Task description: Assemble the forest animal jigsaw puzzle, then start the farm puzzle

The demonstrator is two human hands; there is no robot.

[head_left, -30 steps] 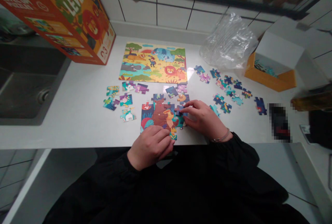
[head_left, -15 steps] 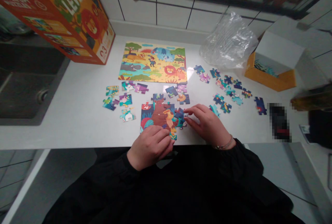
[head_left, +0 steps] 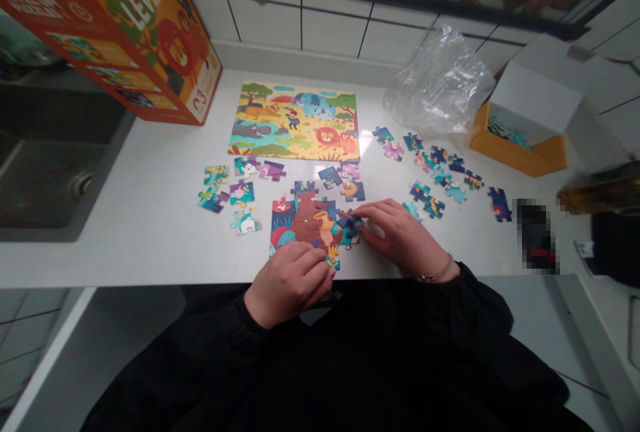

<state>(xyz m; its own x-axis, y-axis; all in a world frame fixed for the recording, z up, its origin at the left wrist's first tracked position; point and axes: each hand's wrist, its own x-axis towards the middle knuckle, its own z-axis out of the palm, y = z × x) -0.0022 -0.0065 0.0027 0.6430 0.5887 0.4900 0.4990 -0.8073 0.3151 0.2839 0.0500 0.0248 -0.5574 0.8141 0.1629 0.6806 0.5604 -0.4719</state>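
A partly joined puzzle (head_left: 307, 222) with a brown bear lies at the counter's front edge. My left hand (head_left: 293, 279) rests over its lower edge with the fingers curled; whether anything is under them is hidden. At the puzzle's right side my right hand (head_left: 400, 232) pinches a dark blue puzzle piece (head_left: 347, 219) between thumb and fingers, against the joined part. Loose pieces, among them an orange one (head_left: 353, 191) and a dark one (head_left: 329, 177), lie just above. Further loose pieces (head_left: 245, 221) are spread to the left.
Behind lies a finished safari puzzle (head_left: 295, 122). An orange puzzle box (head_left: 175, 52) stands at the back left beside a sink (head_left: 100, 172). Several loose pieces (head_left: 440, 175), a clear plastic bag (head_left: 440, 85) and an open yellow box (head_left: 520, 149) are at the right.
My right hand has shifted very slightly, its fingers still at the dark blue piece. The left hand has stayed where it was.
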